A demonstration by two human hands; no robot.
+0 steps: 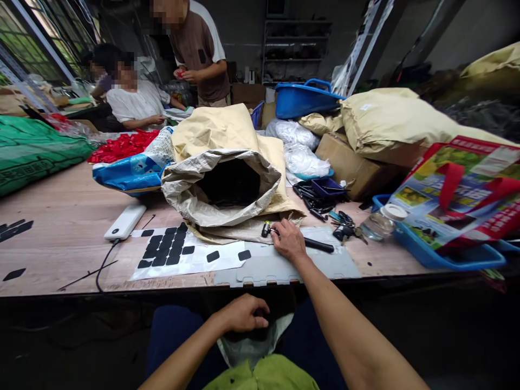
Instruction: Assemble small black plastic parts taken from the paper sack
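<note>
The right hand (289,239) pinched a black cylinder (265,229) at ten o'clock: probably light, rigid, best held mid-barrel. The left hand (242,314) clutched a plastic bag (252,342).

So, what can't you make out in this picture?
Head view only.
Paper sack: inside too dark to see.
Left hand: curled fingers hide its grip at the white bag.
Right hand: fingers cover part of the small cylinder.
Black parts: too small to identify.

Ahead of your right hand (289,239), the paper sack (227,184) blocks passage; the counter (60,227) lies open far left.
</note>
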